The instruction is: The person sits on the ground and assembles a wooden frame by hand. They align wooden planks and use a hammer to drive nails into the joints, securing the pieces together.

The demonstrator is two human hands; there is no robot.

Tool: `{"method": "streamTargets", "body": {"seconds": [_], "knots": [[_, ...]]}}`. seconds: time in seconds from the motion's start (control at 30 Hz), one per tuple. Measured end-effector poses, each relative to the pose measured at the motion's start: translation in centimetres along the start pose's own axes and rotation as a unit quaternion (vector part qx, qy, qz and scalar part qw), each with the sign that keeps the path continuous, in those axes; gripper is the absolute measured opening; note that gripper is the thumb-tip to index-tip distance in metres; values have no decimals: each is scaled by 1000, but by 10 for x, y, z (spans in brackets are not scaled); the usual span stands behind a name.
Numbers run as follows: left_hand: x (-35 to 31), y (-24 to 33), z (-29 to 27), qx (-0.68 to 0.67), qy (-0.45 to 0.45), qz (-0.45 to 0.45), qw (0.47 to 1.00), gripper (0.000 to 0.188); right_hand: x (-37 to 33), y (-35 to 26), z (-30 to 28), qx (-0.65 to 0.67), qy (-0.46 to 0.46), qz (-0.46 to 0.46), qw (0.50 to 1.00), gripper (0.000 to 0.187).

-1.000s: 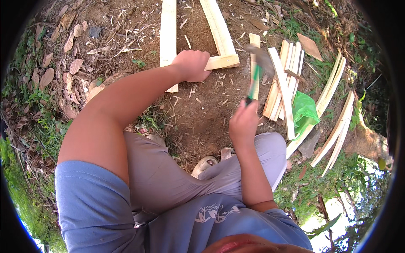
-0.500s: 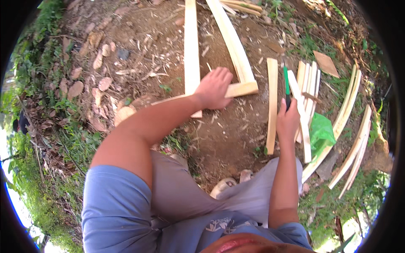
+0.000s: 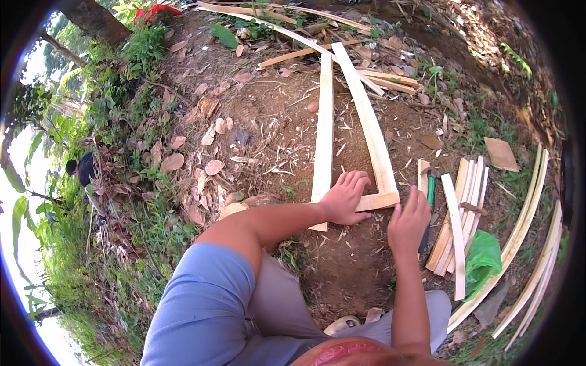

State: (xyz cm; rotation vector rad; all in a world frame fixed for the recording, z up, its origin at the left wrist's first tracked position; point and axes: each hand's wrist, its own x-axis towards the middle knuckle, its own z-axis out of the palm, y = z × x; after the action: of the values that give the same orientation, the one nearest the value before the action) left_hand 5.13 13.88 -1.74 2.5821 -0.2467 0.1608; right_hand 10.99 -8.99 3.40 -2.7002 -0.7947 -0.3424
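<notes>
My left hand (image 3: 345, 199) lies over a short wooden crosspiece (image 3: 379, 201), its thumb on the near side and fingers on the far side. That crosspiece bridges two long pale wooden strips, a left one (image 3: 323, 134) and a right one (image 3: 366, 122), which draw close together at their far ends. Beside the crosspiece's right end is my right hand (image 3: 410, 222), open with fingers stretched out and nothing visible in it. A hammer (image 3: 431, 192) with a green and dark handle lies just right of this hand, partly hidden by it.
Several wooden slats (image 3: 467, 207) lie in a bundle to the right, by a green plastic bag (image 3: 483, 262). Long strips (image 3: 519, 244) lie farther right. More strips (image 3: 390, 82) lie beyond the frame. A person (image 3: 85, 169) is among plants at the far left.
My right hand has let go of the hammer, now on the ground, and moved left toward the crosspiece. The view has shifted, showing more ground beyond; my left hand stays on the crosspiece.
</notes>
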Motion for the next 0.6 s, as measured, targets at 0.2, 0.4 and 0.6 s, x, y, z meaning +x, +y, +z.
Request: {"method": "streamTargets", "body": {"seconds": [0.2, 0.4, 0.6], "knots": [[-2, -20, 1, -48, 37, 31, 998, 89, 17, -17, 50, 96, -146, -161, 971, 71], [-83, -57, -82, 32, 27, -86, 995, 65, 13, -17, 55, 99, -165, -173, 966, 70], [-292, -138, -133, 117, 164, -413, 888, 37, 5, -26, 68, 53, -136, -183, 972, 73]]}}
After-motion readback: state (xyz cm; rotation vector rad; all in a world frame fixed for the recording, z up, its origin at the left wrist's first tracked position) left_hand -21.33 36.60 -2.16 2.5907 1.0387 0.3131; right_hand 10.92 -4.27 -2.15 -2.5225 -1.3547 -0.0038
